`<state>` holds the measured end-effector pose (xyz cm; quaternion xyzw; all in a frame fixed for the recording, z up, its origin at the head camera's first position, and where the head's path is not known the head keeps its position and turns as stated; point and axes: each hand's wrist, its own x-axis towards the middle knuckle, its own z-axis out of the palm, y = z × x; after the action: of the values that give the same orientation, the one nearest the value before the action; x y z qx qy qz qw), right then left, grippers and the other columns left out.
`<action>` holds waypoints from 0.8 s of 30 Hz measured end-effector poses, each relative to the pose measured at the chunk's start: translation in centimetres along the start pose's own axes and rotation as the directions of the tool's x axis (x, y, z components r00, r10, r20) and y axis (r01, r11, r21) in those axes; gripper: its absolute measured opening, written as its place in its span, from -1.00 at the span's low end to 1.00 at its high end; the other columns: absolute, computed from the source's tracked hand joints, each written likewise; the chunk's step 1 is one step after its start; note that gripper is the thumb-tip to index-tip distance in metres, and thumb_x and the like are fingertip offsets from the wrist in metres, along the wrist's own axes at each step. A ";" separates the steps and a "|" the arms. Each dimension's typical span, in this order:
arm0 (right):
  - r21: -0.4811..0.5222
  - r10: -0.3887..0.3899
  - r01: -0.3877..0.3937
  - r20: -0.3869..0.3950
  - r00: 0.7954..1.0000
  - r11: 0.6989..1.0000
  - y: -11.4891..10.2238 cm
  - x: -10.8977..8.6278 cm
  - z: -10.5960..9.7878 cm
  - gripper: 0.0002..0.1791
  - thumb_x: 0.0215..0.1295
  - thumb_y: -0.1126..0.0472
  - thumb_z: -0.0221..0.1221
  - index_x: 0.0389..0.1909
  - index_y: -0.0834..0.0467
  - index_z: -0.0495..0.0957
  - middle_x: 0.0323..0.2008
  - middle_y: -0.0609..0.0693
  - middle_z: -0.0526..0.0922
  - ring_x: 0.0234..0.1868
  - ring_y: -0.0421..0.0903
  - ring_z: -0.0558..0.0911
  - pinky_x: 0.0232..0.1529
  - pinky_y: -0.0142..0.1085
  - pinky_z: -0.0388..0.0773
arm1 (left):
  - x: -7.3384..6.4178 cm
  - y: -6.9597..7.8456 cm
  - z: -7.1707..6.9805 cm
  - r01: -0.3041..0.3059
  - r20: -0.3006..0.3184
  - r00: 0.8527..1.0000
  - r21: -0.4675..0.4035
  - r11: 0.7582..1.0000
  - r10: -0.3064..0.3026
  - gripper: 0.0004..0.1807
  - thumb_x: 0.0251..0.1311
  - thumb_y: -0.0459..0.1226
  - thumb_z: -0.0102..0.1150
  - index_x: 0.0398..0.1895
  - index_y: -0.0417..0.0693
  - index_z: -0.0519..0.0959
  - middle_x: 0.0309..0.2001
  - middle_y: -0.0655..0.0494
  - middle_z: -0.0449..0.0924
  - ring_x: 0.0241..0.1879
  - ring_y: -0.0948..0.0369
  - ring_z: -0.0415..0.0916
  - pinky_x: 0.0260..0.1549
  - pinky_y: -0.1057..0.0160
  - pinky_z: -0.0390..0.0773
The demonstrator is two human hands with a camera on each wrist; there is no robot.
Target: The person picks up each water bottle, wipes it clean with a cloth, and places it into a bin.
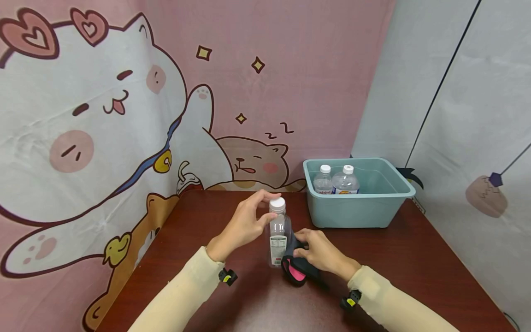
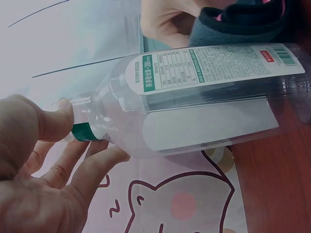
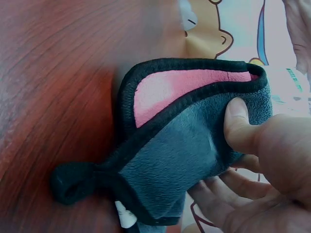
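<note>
A clear plastic bottle (image 1: pixel 279 230) with a white cap and a printed label stands upright on the table. My left hand (image 1: pixel 247 219) grips it at the neck, just under the cap, with thumb and fingers. In the left wrist view the bottle (image 2: pixel 170 97) looks see-through, with a green band at its neck. My right hand (image 1: pixel 321 251) pinches a folded dark grey cloth (image 1: pixel 300 263) against the bottle's right side. The right wrist view shows the cloth (image 3: pixel 180 141) with black edging, a pink inner side and a hanging loop.
A light blue plastic bin (image 1: pixel 352 212) stands at the back right of the brown table (image 1: pixel 249 295). Two more clear bottles with white caps, one of them a wider bottle (image 1: pixel 346 180), are inside it. A cartoon-printed curtain (image 1: pixel 265 92) hangs behind.
</note>
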<state>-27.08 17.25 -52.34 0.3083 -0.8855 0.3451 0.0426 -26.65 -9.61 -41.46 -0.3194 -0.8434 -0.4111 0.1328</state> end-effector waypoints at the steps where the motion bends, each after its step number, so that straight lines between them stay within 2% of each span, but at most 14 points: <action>1: -0.007 -0.003 0.003 0.011 1.000 1.000 0.1 0.0 0.1 -0.62 0.41 0.34 0.61 0.21 0.25 0.87 0.12 0.08 0.91 0.13 0.00 0.88 0.16 -0.03 0.91 | 0.0 0.0 0.0 -0.001 0.000 1.000 0.000 1.000 0.001 -0.50 0.50 -0.41 0.54 0.42 -0.03 0.62 0.41 0.01 0.78 0.30 -0.01 0.81 0.35 -0.10 0.83; 6: -0.013 -0.006 0.007 0.041 0.999 1.000 0.7 0.0 0.3 -0.66 0.41 0.35 0.60 0.16 0.23 0.89 0.06 0.04 0.92 0.04 -0.13 0.86 0.16 -0.05 0.89 | 0.2 0.1 0.2 -0.016 -0.006 1.000 0.005 1.000 0.016 -0.47 0.48 -0.42 0.56 0.42 -0.04 0.62 0.40 0.00 0.79 0.28 -0.01 0.83 0.33 -0.10 0.84; 10: 0.035 0.011 -0.012 0.035 0.999 0.999 1.1 -0.1 0.5 -0.59 0.38 0.37 0.61 0.22 0.30 0.85 0.09 0.13 0.92 0.03 -0.05 0.92 0.09 -0.13 0.92 | 0.2 0.0 0.3 -0.011 0.001 1.000 0.001 1.000 0.011 -0.48 0.49 -0.42 0.55 0.42 -0.04 0.62 0.40 0.00 0.79 0.30 -0.01 0.82 0.34 -0.13 0.83; 15: 0.117 0.053 -0.053 0.001 0.999 0.992 1.6 -0.4 0.7 -0.48 0.36 0.36 0.63 0.30 0.40 0.79 0.19 0.24 0.90 0.04 0.09 0.96 0.08 -0.11 0.94 | 0.2 0.1 0.4 -0.002 0.021 1.000 -0.022 1.000 0.003 -0.47 0.49 -0.43 0.54 0.44 -0.05 0.60 0.40 -0.03 0.78 0.31 -0.03 0.81 0.36 -0.24 0.81; 17: 0.144 0.055 -0.051 -0.023 0.998 0.988 1.7 -0.5 0.6 -0.48 0.37 0.35 0.63 0.30 0.39 0.79 0.19 0.23 0.90 0.05 0.10 0.96 0.10 -0.08 0.94 | 0.2 0.1 0.4 -0.001 0.022 1.000 -0.019 1.000 0.001 -0.46 0.49 -0.42 0.54 0.45 -0.05 0.60 0.39 -0.02 0.78 0.30 -0.01 0.82 0.35 -0.21 0.82; 20: 0.191 0.053 -0.040 -0.060 0.997 0.981 1.5 -0.5 0.4 -0.49 0.37 0.34 0.63 0.31 0.33 0.81 0.17 0.18 0.91 0.07 0.05 0.96 0.11 -0.11 0.93 | 0.3 0.2 0.4 0.002 0.023 1.000 -0.006 1.000 -0.002 -0.46 0.51 -0.41 0.53 0.46 -0.02 0.60 0.38 0.00 0.79 0.30 0.00 0.82 0.34 -0.12 0.84; 24: 0.239 0.071 -0.042 -0.112 0.991 0.970 0.9 -0.4 -0.1 -0.51 0.36 0.33 0.65 0.30 0.21 0.85 0.14 0.09 0.91 0.09 -0.08 0.93 0.12 -0.27 0.90 | 0.3 0.1 0.3 -0.003 0.018 1.000 -0.004 1.000 0.003 -0.46 0.50 -0.42 0.53 0.46 -0.03 0.60 0.34 -0.02 0.79 0.29 -0.04 0.82 0.33 -0.09 0.85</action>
<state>-27.26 18.01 -52.89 0.2645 -0.8425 0.4667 0.0489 -26.80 -9.16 -41.43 -0.3246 -0.8432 -0.4099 0.1251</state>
